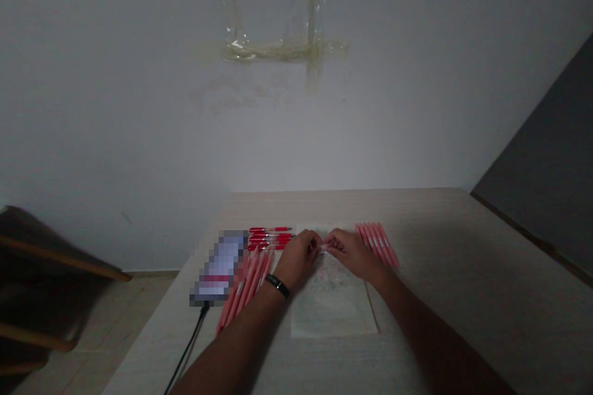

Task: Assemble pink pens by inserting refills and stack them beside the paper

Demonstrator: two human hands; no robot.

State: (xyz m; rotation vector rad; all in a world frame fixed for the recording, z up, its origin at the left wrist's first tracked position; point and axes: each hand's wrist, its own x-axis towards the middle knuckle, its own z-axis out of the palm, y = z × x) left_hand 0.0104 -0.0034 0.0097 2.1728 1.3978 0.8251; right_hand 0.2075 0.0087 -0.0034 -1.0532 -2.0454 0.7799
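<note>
Single head-worn camera, looking forward and down from above the counter (463,247) at the person's own working position. The tilt is shallow, so the white wall (296,123) takes up the upper half of the frame, with a strip of floor (92,321) at lower left. The view is close and wide, with the left grip (299,257) and right grip (349,253) just below centre and the counter's near edge out of frame.

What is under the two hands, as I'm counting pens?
A clear plastic sheet lies under the left hand and right hand, on the table. Whatever lies directly beneath the palms is covered.
</note>
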